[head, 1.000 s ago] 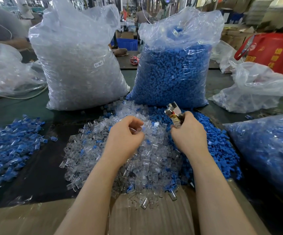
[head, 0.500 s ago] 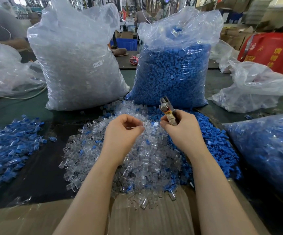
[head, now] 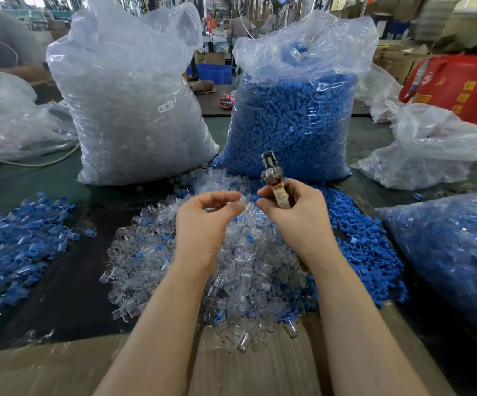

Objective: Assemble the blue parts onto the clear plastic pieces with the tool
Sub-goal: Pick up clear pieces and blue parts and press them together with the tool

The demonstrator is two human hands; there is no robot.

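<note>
now your right hand [head: 294, 215] grips the tool [head: 273, 178] upright, head clear of the clear plastic pieces [head: 231, 270], likely ready to press. your left hand [head: 206, 221] curls its fingers; whether it holds anything, i cannot tell. loose blue parts [head: 360, 247] lie just right.

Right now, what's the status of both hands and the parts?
Right hand grips taped-handle metal pliers, tip up. Left hand curled, contents unclear. Loose clear plastic pieces piled beneath. Nothing blocking.
</note>
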